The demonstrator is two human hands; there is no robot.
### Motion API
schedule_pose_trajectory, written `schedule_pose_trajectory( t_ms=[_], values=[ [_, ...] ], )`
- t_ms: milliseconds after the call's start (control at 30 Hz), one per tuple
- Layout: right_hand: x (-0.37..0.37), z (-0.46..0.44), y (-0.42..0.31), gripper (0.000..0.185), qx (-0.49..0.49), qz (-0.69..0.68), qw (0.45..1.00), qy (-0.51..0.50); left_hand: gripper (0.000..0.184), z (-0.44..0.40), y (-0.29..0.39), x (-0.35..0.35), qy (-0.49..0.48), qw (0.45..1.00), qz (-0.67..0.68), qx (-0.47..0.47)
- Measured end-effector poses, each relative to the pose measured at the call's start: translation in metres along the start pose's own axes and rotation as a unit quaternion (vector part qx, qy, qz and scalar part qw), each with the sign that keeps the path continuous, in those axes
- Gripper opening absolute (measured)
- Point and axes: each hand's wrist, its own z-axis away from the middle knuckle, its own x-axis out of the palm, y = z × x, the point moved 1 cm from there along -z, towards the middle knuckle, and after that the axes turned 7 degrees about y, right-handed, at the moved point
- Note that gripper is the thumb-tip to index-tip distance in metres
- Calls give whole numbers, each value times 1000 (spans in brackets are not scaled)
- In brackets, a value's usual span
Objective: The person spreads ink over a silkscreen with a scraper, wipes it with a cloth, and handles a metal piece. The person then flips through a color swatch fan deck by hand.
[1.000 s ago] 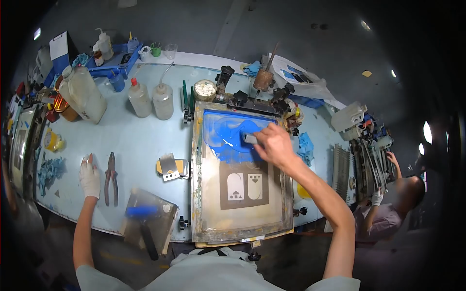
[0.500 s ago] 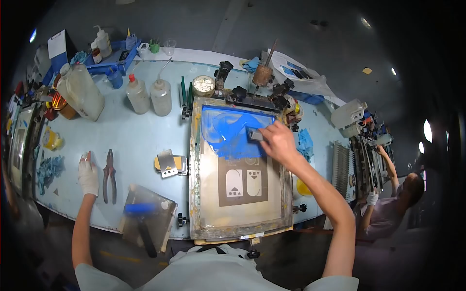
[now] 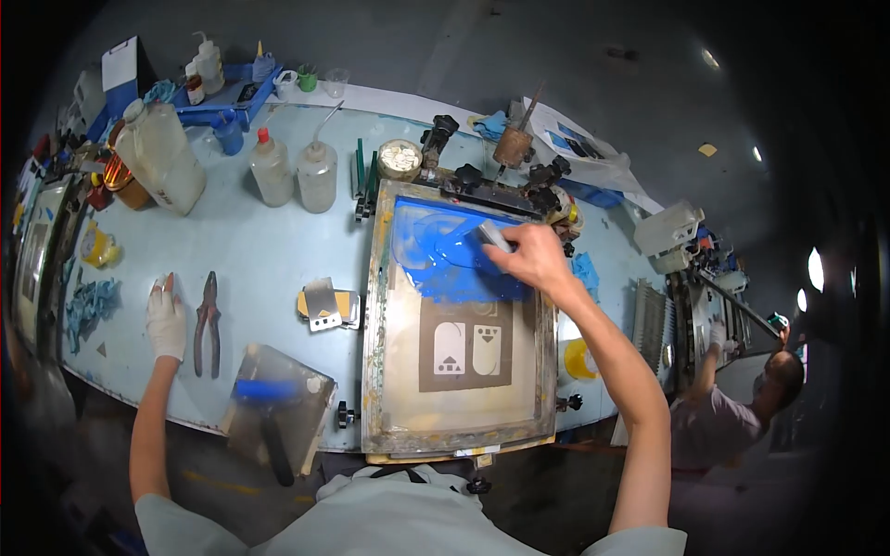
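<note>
My right hand [image 3: 538, 258] is closed around a small grey scraper [image 3: 496, 236] over the upper part of a screen-printing frame [image 3: 373, 371]. Wet blue ink [image 3: 445, 246] covers the far end of the mesh, with swirls in it beneath the scraper. Below the ink, a dark rectangle [image 3: 468, 382] on the mesh carries pale rounded shapes with small cut-outs. My left hand [image 3: 165, 320], in a white glove with bare fingertips, lies flat on the table with its fingers stretched out. Beside it rest pliers [image 3: 207, 324] with dark handles.
A squeegee with a blue blade [image 3: 264, 389] lies across a grey plate at the front edge. Left of the frame sits a small stack of cards [image 3: 324, 306]. Bottles [image 3: 317, 176] and a large jug [image 3: 162, 157] stand farther back. At right, a co-worker [image 3: 732, 408] works at another frame.
My right hand has shifted slightly, and the scraper has turned to a steeper slant. Fresh swirls show in the ink. My left hand stays flat. The co-worker's arms have moved.
</note>
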Motion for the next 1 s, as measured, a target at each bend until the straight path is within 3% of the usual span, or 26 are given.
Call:
schedule_pose_trajectory(
  t_ms=[100,200,300,400,500,600,700,733,833,933,1000],
  values=[
    [3,-6,38,35,20,124,990,68,54,2,2,-1,2,1000,8,-19],
    [23,-10,28,34,-21,120,985,120,54,2,0,-1,-4,1000,15,-27],
    [40,-21,-16,30,-111,56,981,149,55,0,-1,2,-2,1000,8,-21],
    [35,-26,-42,18,-308,6,948,73,55,-1,3,-3,-12,1000,14,-18],
    [14,-15,-29,34,-393,44,917,49,55,1,-1,3,-1,1000,21,-16],
    [-2,-12,20,37,-340,84,934,66,55,0,4,-4,-6,999,20,-25],
    [2,-5,53,30,-142,116,981,64,55,-1,9,-8,-11,999,20,-39],
    [4,-3,42,32,-27,134,989,55,54,-1,6,-7,-13,999,11,-29],
    [18,0,5,37,0,56,997,61,54,-2,5,-3,-11,999,16,-31],
    [14,-3,-22,29,-71,9,997,39,55,-2,-1,4,8,1000,26,-11],
    [13,11,-30,24,-171,-2,981,89,54,1,-5,6,5,1000,24,-6]
  ],
)
